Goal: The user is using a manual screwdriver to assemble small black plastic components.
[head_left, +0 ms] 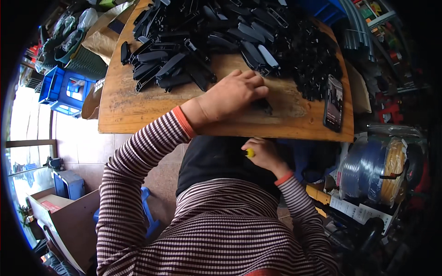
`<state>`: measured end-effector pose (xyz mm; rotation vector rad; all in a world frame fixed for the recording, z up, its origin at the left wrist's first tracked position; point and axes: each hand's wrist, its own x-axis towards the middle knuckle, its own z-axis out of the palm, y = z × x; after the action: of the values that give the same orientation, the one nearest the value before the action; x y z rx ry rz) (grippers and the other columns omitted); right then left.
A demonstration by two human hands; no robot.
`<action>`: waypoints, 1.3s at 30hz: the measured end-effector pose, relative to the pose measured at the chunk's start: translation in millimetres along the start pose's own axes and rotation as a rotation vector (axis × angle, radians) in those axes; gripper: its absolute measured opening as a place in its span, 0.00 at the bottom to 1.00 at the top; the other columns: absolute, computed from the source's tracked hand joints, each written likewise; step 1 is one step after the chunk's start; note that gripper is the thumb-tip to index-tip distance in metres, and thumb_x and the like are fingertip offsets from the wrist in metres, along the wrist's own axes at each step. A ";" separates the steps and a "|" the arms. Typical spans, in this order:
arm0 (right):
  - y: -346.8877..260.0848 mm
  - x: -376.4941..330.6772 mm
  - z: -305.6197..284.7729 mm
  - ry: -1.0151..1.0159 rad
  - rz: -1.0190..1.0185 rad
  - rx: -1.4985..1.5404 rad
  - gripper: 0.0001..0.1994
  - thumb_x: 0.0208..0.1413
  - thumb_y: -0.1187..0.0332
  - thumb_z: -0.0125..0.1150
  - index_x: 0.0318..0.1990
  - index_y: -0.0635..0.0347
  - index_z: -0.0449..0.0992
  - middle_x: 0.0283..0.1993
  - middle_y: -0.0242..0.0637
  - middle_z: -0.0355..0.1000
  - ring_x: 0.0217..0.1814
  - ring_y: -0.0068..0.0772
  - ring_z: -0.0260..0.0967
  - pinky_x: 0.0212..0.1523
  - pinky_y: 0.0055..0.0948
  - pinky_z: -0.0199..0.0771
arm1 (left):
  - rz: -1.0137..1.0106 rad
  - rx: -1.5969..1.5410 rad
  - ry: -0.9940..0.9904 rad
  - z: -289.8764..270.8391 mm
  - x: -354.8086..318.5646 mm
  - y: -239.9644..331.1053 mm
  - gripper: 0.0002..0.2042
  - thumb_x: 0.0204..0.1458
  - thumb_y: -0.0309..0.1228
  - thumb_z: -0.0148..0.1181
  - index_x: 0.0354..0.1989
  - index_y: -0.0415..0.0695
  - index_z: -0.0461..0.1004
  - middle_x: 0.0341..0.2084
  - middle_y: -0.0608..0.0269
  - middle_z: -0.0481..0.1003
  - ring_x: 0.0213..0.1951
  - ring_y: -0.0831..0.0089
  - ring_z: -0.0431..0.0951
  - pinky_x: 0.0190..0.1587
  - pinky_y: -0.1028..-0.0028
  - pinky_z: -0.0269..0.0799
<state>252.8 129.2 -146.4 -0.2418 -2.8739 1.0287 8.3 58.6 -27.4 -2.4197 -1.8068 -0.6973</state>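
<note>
Left hand [235, 95] is over the wooden table [142, 108], knuckles up; a dark part [264, 107] protrudes from under its fingers near the front edge. Fingertips are hidden, so cannot tell whether they clamp the part or merely rest on it. Right hand [265, 155] is below the table edge, over the lap, its fingers wrapped round a yellow-and-black object [249, 152]; its far end cannot be made out. Judgement: best to brace the part flat on bare wood, back from the edge, and keep fingertips clear of the held object. Heaped black clips [171, 66] lie beyond, near enough to snag the working spot. Writing: phone [334, 103] at table right shows a lit screen with lettering too small to read; white box panel [357, 209] lower right bears dark print, not transcribed. No brand mark discernible on the part.
</note>
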 end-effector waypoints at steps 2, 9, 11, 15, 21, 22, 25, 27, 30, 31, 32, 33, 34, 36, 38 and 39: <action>-1.4 10.5 25.9 -0.015 -0.016 -0.127 0.07 0.41 0.73 0.64 0.31 0.56 0.79 0.33 0.37 0.73 0.41 0.42 0.73 0.43 0.39 0.72 | -0.050 -0.014 0.046 -8.7 -7.8 -3.3 0.17 0.49 0.30 0.58 0.50 0.44 0.72 0.43 0.61 0.73 0.50 0.63 0.72 0.52 0.67 0.66; -1.4 8.7 39.1 -0.172 -0.021 -0.374 0.05 0.42 0.67 0.65 0.29 0.53 0.80 0.32 0.37 0.72 0.41 0.42 0.73 0.43 0.42 0.73 | -0.352 -0.599 0.315 -43.4 -52.5 27.9 0.14 0.48 0.20 0.61 0.45 0.40 0.72 0.39 0.58 0.72 0.43 0.64 0.74 0.47 0.72 0.68; -1.1 11.1 38.5 -0.221 -0.015 -0.403 0.05 0.42 0.67 0.65 0.29 0.53 0.80 0.33 0.37 0.73 0.42 0.41 0.73 0.43 0.42 0.73 | -0.440 -0.628 0.398 -49.2 -69.4 21.1 0.14 0.48 0.18 0.61 0.44 0.40 0.72 0.38 0.58 0.71 0.42 0.66 0.74 0.46 0.73 0.68; 8.0 14.6 37.2 -0.379 0.048 -0.422 0.05 0.43 0.67 0.64 0.29 0.55 0.81 0.34 0.39 0.74 0.42 0.42 0.73 0.42 0.43 0.73 | -0.628 -0.277 0.572 -72.6 -96.4 -3.2 0.15 0.42 0.15 0.60 0.41 0.38 0.72 0.36 0.52 0.70 0.40 0.53 0.72 0.45 0.68 0.69; 7.2 4.7 36.2 -0.318 0.005 -0.428 0.06 0.47 0.71 0.60 0.28 0.62 0.81 0.34 0.42 0.75 0.40 0.45 0.75 0.39 0.47 0.72 | -0.586 0.235 0.481 -76.5 -101.6 -23.0 0.15 0.41 0.18 0.62 0.40 0.40 0.71 0.34 0.53 0.72 0.39 0.52 0.73 0.45 0.64 0.70; 6.8 3.1 35.2 -0.314 0.016 -0.435 0.06 0.47 0.71 0.60 0.28 0.62 0.81 0.34 0.42 0.75 0.40 0.45 0.75 0.39 0.47 0.72 | -0.621 0.212 0.428 -75.2 -101.1 -25.2 0.15 0.41 0.18 0.62 0.40 0.40 0.71 0.34 0.54 0.73 0.38 0.52 0.73 0.45 0.63 0.70; 5.8 -2.7 33.7 -0.231 0.017 -0.491 0.06 0.47 0.72 0.59 0.29 0.63 0.80 0.34 0.42 0.75 0.40 0.45 0.75 0.39 0.47 0.72 | -0.643 0.202 0.363 -75.3 -93.4 -32.1 0.16 0.40 0.18 0.62 0.40 0.41 0.72 0.32 0.56 0.74 0.38 0.54 0.74 0.44 0.64 0.71; 5.5 -7.8 36.7 -0.234 0.052 -0.510 0.04 0.47 0.72 0.60 0.28 0.61 0.80 0.34 0.41 0.74 0.41 0.44 0.74 0.40 0.47 0.71 | -0.618 0.231 0.337 -86.7 -82.9 -30.3 0.17 0.41 0.16 0.62 0.42 0.42 0.74 0.30 0.60 0.75 0.37 0.58 0.75 0.42 0.66 0.73; 8.0 -11.2 37.4 -0.233 0.120 -0.540 0.02 0.46 0.73 0.61 0.27 0.57 0.79 0.35 0.38 0.72 0.42 0.41 0.72 0.41 0.46 0.70 | -0.396 0.208 0.433 -96.1 -52.7 1.2 0.22 0.41 0.16 0.62 0.48 0.44 0.77 0.29 0.62 0.75 0.36 0.62 0.73 0.40 0.67 0.73; 8.1 -10.1 34.8 -0.251 0.109 -0.505 0.02 0.47 0.72 0.61 0.27 0.58 0.78 0.34 0.38 0.73 0.41 0.41 0.73 0.41 0.46 0.71 | -0.336 0.185 0.396 -89.6 -43.4 7.7 0.24 0.41 0.16 0.62 0.51 0.45 0.77 0.29 0.63 0.75 0.37 0.64 0.73 0.40 0.68 0.73; 7.6 -9.8 29.8 -0.268 0.101 -0.473 0.02 0.47 0.72 0.61 0.27 0.59 0.78 0.34 0.38 0.73 0.40 0.42 0.73 0.40 0.45 0.71 | -0.272 0.160 0.361 -80.1 -33.0 12.5 0.26 0.40 0.16 0.62 0.53 0.46 0.77 0.29 0.63 0.74 0.37 0.65 0.72 0.40 0.69 0.72; 6.8 -8.4 25.4 -0.286 0.090 -0.441 0.03 0.48 0.71 0.61 0.27 0.59 0.78 0.33 0.38 0.73 0.39 0.42 0.74 0.39 0.45 0.72 | -0.199 0.109 0.325 -70.3 -22.8 15.2 0.25 0.40 0.17 0.62 0.52 0.46 0.77 0.31 0.63 0.74 0.39 0.65 0.72 0.41 0.69 0.73; 3.4 -11.0 22.1 -0.288 0.093 -0.445 0.03 0.48 0.71 0.61 0.27 0.59 0.78 0.33 0.38 0.73 0.39 0.42 0.74 0.39 0.45 0.72 | -0.123 0.057 0.290 -59.6 -13.0 17.0 0.24 0.40 0.18 0.61 0.51 0.45 0.78 0.33 0.63 0.74 0.40 0.65 0.72 0.41 0.69 0.73; -14.9 -13.9 7.5 -0.226 0.109 -0.184 0.04 0.49 0.71 0.63 0.29 0.61 0.78 0.32 0.38 0.75 0.37 0.42 0.75 0.37 0.41 0.73 | -0.071 0.115 0.185 -37.3 3.0 16.6 0.24 0.43 0.21 0.59 0.53 0.47 0.76 0.34 0.64 0.72 0.41 0.66 0.71 0.42 0.71 0.73; -36.9 -20.8 -13.5 -0.199 0.125 -0.052 0.05 0.49 0.71 0.65 0.30 0.62 0.78 0.32 0.38 0.75 0.35 0.42 0.76 0.36 0.39 0.74 | -0.010 0.160 0.073 -24.1 9.9 13.7 0.24 0.45 0.23 0.56 0.55 0.48 0.75 0.35 0.66 0.71 0.41 0.67 0.71 0.42 0.72 0.73; -48.4 -23.1 -25.4 -0.158 0.106 0.067 0.05 0.49 0.71 0.66 0.31 0.63 0.78 0.31 0.38 0.76 0.34 0.40 0.76 0.35 0.36 0.74 | 0.114 0.186 0.052 -19.7 10.0 10.6 0.24 0.47 0.24 0.55 0.56 0.48 0.74 0.36 0.66 0.71 0.42 0.67 0.71 0.42 0.72 0.73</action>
<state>272.9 104.1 -96.5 -0.3250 -2.9876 1.2123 13.8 58.4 -3.6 -2.3389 -1.6210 -0.5508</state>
